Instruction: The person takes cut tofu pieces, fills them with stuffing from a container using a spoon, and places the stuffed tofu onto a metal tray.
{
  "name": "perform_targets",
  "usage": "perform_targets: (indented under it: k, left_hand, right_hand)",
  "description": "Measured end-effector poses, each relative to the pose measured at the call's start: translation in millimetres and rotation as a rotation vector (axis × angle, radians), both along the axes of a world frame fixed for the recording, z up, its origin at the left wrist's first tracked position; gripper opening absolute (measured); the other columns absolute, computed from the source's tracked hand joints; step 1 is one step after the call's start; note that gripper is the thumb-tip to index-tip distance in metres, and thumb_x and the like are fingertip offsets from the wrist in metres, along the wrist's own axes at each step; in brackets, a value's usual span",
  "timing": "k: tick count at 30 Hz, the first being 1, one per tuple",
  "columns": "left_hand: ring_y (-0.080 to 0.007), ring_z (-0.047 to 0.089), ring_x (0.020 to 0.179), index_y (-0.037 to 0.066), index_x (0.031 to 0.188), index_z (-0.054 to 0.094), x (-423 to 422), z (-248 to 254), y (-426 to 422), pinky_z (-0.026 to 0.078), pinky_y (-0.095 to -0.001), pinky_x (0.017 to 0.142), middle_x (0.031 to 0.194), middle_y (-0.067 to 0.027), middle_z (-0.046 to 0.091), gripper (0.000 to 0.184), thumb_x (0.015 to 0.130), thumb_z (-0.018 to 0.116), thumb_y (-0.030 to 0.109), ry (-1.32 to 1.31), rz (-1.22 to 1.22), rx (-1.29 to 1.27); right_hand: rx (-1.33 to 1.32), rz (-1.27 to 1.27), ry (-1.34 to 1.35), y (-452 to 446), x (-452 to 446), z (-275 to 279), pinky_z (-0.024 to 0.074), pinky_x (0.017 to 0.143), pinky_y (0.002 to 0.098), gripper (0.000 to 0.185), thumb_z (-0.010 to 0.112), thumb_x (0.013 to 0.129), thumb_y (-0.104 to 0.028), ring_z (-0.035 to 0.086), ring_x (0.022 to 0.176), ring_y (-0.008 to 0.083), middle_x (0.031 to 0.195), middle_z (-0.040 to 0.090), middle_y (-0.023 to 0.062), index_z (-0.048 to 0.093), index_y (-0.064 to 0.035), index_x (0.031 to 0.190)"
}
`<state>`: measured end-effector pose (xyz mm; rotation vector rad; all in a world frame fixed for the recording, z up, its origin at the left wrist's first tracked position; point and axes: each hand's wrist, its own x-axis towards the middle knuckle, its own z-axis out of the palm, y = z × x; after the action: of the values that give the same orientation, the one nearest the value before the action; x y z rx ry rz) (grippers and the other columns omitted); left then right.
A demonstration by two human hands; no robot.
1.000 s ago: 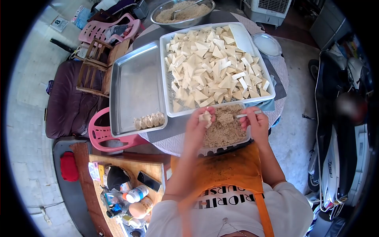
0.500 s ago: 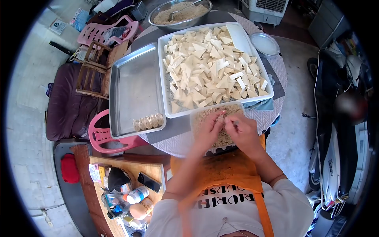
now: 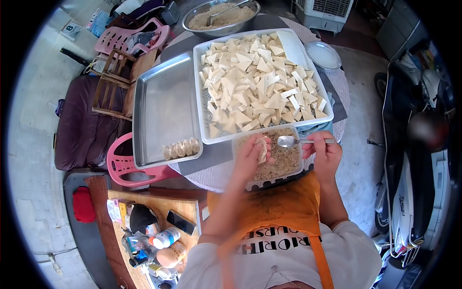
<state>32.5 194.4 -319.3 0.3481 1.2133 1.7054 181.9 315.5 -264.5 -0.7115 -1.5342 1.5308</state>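
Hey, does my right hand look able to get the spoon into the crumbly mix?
Probably yes: your right hand holds the spoon over the crumbly mix, with nothing visible between them; your left hand, holding a pale piece, is off to the left.

A single camera, worn on the person's head, gives the view. It looks forward and steeply down from above the chest, so the white shirt (image 3: 349, 250) and orange apron (image 3: 269, 202) take up the bottom, the hands (image 3: 323, 150) sit close by near the middle, and the surface (image 3: 207, 176) stretches away toward the top. The lens is very wide: black rounds off the corners, the wall (image 3: 33, 144) at left bows, and a motorbike (image 3: 403, 207) shows at right.
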Motion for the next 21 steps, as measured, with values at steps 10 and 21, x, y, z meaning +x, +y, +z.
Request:
perform_targets:
  k: [10,21]
  left_hand:
    - [-0.012,0.054,0.075,0.003,0.109,0.053,-5,-7,-6,0.046,-0.0251,0.067,0.087,-0.003,0.056,0.02,0.094,0.046,0.015,-0.031,-0.061,0.025]
    - [-0.018,0.054,0.082,0.006,0.113,0.051,2,2,-5,0.047,-0.0305,0.071,0.098,-0.0057,0.056,0.05,0.098,0.021,0.044,0.021,0.088,-0.105]
  right_hand:
    - [-0.3,0.055,0.102,7,3,-29,0.0483,0.047,0.0234,0.022,0.046,0.096,-0.019,0.055,0.051,0.0109,0.069,0.061,0.0084,0.057,-0.001,0.089]
    - [-0.095,0.223,-0.05,-21,-23,-36,0.0474,0.05,0.0208,0.02,0.044,0.096,-0.015,0.055,0.054,0.0085,0.071,0.061,0.0063,0.056,0.0008,0.091]
